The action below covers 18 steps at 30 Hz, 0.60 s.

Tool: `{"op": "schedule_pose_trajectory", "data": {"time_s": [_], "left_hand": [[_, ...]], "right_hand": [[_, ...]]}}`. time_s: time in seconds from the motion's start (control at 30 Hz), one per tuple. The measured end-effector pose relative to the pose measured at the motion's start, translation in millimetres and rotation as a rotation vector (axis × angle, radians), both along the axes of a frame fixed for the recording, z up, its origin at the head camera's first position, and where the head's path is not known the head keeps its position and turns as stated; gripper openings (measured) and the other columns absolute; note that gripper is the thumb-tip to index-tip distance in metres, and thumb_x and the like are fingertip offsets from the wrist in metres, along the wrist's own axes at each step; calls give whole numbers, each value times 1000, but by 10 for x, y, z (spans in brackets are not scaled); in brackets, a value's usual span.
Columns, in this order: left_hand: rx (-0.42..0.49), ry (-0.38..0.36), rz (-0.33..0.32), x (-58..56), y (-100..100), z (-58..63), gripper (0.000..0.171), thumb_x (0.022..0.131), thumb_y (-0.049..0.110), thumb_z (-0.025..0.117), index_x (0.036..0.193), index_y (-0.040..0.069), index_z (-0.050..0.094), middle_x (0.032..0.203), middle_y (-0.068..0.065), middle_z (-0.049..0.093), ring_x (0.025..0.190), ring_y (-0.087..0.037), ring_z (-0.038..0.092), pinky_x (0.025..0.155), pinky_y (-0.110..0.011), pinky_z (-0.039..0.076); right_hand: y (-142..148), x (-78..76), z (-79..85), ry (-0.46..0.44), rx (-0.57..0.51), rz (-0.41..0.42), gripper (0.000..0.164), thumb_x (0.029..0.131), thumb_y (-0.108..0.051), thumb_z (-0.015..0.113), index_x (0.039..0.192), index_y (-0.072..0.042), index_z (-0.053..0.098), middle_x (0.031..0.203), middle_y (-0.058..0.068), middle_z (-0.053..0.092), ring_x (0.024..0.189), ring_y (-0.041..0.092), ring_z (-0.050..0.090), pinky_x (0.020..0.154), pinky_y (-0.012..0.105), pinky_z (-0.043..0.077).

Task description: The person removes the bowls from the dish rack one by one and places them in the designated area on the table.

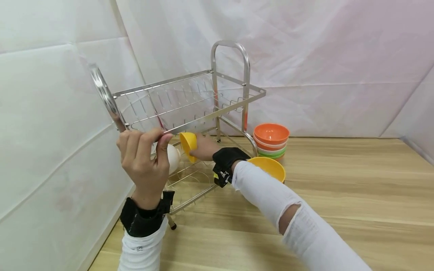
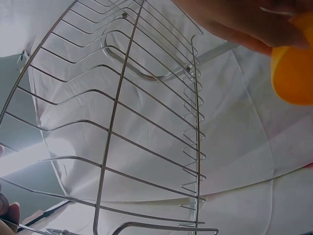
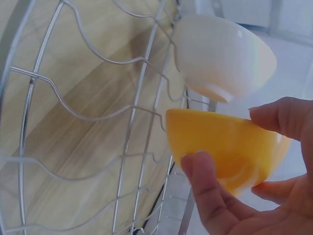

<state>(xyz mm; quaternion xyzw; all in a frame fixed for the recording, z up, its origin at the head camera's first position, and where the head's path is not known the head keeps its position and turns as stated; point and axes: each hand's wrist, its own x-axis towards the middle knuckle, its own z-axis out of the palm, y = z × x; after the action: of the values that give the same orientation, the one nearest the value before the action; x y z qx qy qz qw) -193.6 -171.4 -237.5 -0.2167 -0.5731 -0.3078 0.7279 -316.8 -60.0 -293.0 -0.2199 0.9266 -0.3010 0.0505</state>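
Observation:
A two-tier metal dish rack [image 1: 193, 121] stands on the table. My left hand [image 1: 144, 162] grips the front rail of its upper shelf near the left end, thumb and index finger at the rail. Reaching in under that shelf, my right hand [image 1: 206, 147] holds a yellow bowl [image 1: 188, 146] by its side, tipped on edge above the lower shelf [image 1: 193, 199]. In the right wrist view, fingers and thumb are spread around the yellow bowl [image 3: 220, 142]. Right beside it, a white bowl [image 3: 225, 54] rests on edge in the wires.
To the right of the rack, a stack of orange, white and green bowls [image 1: 271, 133] stands on the wooden table [image 1: 346, 203]. Another yellow bowl [image 1: 269, 167] is in front of it, partly behind my right forearm. White cloth walls [image 1: 322, 56] close off the back and left.

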Motion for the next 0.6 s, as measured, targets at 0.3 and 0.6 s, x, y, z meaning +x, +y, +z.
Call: {"op": "schedule_pose_trajectory", "data": {"time_s": [0.3,0.6], "left_hand": [[16,9,-1,24,10,9,38,88,33,67,75,-2,61,64,-15,42,68,-38,35,73,-38,24],[7,8,-7,16,17,19,38,88,33,67,75,-3,61,64,-15,42,69,-38,35,74,-36,24]], "right_hand": [[359,-17,165,-223,-268,-4,39,95,-20,54,128,0,47,103,14,62,83,22,64,63,26,54],[806,-56,320,-420,-414,-17,31,95,-12,42,120,3,53,85,13,62,66,21,61,71,31,54]]}}
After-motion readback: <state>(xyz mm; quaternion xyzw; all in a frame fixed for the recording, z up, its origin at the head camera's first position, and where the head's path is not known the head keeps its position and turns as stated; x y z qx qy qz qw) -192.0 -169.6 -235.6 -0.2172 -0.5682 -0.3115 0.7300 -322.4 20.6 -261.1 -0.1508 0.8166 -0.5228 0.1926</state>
